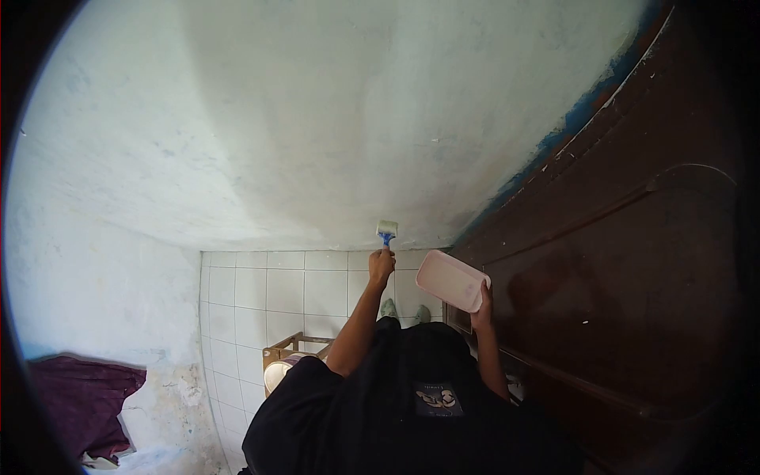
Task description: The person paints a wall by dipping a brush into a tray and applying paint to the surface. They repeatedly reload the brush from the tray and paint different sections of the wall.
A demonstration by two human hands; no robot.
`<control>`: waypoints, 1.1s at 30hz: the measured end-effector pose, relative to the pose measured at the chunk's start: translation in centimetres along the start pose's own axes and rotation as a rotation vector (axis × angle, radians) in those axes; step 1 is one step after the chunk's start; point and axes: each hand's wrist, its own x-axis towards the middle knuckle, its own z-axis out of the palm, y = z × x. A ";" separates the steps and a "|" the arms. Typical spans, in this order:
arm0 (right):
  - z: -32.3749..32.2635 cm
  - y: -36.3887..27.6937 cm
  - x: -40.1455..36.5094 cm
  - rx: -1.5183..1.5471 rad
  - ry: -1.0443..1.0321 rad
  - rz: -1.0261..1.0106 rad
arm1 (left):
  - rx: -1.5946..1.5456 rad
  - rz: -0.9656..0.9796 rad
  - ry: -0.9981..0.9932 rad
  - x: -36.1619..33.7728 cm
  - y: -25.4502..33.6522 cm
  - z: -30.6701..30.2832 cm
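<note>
My left hand [381, 266] is closed around the blue handle of a small paint roller [387, 229]. The roller's pale sleeve overlaps the lower part of the whitish wall [317, 142]. To the right, my right hand [483, 307] grips the near right edge of a shallow pink tray [447, 277]. The tray is tilted a little in this view, and its inside looks pale and smeared. Both arms reach forward from my black shirt, with the tray out over the floor beside the door.
A dark brown door [602, 277] stands on the right, its edge bordered by blue paint. White floor tiles [285, 281] lie below. On the left are a wooden stool [273, 354], a whitish round container [277, 374] and a purple cloth [87, 404] against the side wall.
</note>
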 end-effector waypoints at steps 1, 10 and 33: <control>-0.3 0.0 0.0 0.015 -0.003 0.016 | -0.014 0.011 0.005 -0.4 0.5 -0.1; -0.2 -0.4 0.4 0.037 0.063 0.020 | -0.156 0.457 -0.097 -10.4 16.2 0.1; -0.5 -0.4 0.0 -0.002 0.029 0.050 | -0.086 0.077 -0.099 3.1 -2.0 -2.7</control>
